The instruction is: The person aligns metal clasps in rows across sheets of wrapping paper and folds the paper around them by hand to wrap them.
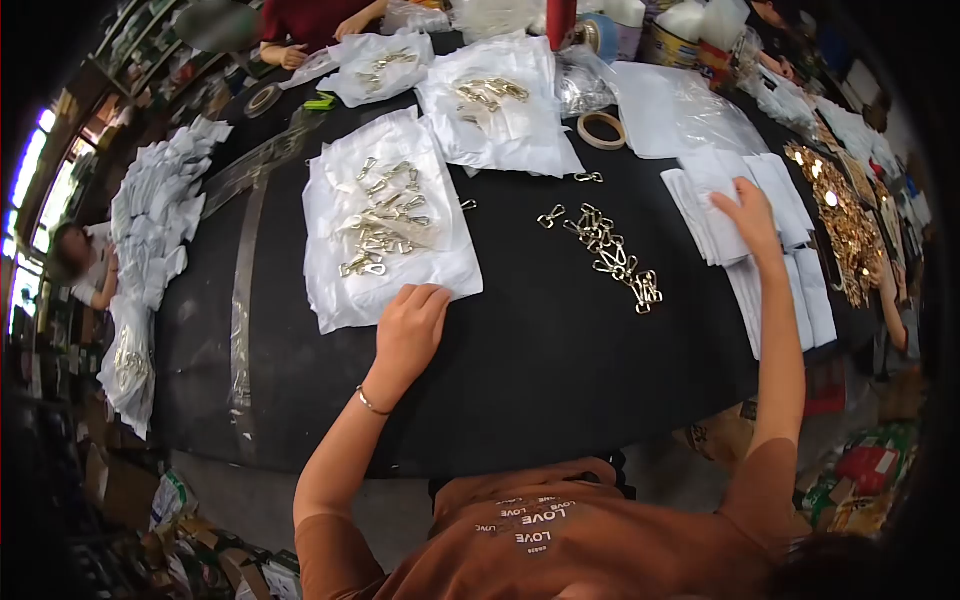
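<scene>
My left hand [413,318] is closed at the lower right edge of a stack of white tissue paper [330,290], its fingertips together on the paper. Silver-gold snap hooks [390,215] lie spread over this stack. On the right, my right hand [750,218] rests on a pile of folded white sheets [705,230], thumb and fingers apart. Between the hands, a loose heap of snap hooks [615,255] lies on the black table [540,380]. Single snap hooks [590,177] lie away from the heap.
More paper stacks with hooks [490,130] lie at the back, near a tape roll [601,130] and clear plastic bags [700,100]. White wrapped bundles [160,220] line the left edge. Gold metal pieces [840,220] are heaped far right. Another person's hands [320,45] are across the table.
</scene>
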Motion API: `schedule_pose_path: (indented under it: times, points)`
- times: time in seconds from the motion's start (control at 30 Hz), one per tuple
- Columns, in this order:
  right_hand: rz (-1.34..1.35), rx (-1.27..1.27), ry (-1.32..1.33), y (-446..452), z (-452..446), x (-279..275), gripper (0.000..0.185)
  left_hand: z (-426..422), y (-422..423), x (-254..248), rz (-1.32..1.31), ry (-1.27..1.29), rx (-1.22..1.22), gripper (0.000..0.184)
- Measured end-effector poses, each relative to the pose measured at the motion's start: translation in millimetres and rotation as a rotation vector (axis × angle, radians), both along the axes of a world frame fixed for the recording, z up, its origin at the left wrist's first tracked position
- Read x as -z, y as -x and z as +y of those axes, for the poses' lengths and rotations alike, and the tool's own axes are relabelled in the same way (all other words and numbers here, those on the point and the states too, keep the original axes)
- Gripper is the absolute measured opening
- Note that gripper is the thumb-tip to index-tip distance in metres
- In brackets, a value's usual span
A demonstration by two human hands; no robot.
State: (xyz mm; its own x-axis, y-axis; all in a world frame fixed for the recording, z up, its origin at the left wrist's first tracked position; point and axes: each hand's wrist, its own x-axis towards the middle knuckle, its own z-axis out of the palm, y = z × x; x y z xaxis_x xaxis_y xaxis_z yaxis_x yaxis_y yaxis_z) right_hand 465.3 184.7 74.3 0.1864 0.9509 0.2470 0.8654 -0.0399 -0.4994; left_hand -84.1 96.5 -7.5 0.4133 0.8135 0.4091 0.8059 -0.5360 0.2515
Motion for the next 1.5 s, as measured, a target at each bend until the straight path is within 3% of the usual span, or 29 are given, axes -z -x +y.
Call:
schedule_pose_path:
  times: [0.07, 0.2, 0.27, 0.37, 0.57, 0.7, 0.8, 0.87, 0.93, 1.03, 1.2, 1.37, 1.5]
  points:
    - [-0.057, 0.009, -0.039, -13, 6, 19, 0.038, 2, -8, -3, 0.035, 0.007, -0.004, 0.023]
    - [-0.721, 0.042, -0.32, -4, -3, 53, 0.033, 2, -28, -13, -0.069, -0.095, 0.063, 0.013]
    - [-0.654, 0.074, -0.174, -5, -3, 52, 0.031, 3, -25, -10, -0.043, -0.07, 0.05, 0.013]
    - [-0.59, 0.06, -0.198, -2, -4, 50, 0.037, 13, -27, -4, 0.045, -0.011, 0.022, 0.011]
    - [-0.79, -0.092, -0.351, 22, -15, 59, 0.044, -1, -43, 2, -0.08, -0.07, 0.115, 0.012]
    - [-0.817, -0.035, -0.254, 37, -21, 55, 0.05, -36, -78, -5, -0.102, -0.034, 0.209, 0.016]
    - [-0.357, -0.305, -0.343, 105, -34, 36, 0.04, -64, -106, -4, -0.096, 0.045, 0.264, 0.017]
    - [-0.198, -0.484, -0.28, 159, -46, 25, 0.03, -80, -124, -12, -0.117, 0.075, 0.351, 0.016]
    - [0.091, -0.427, -0.049, 207, -53, 29, 0.029, -94, -140, -12, -0.131, 0.122, 0.38, 0.02]
    - [-0.143, -0.328, 0.206, 243, -26, 57, 0.023, -108, -152, -12, -0.181, 0.256, 0.451, 0.03]
    - [-0.107, -0.317, -0.049, 252, -8, 81, 0.017, -107, -97, -31, -0.045, 0.231, 0.539, 0.055]
    - [0.309, -0.443, -0.279, 270, -17, 40, 0.009, -126, -67, -19, 0.107, 0.323, 0.543, 0.074]
    - [0.221, -0.546, -0.292, 282, -34, -25, 0.009, -138, -73, -16, 0.111, 0.341, 0.526, 0.077]
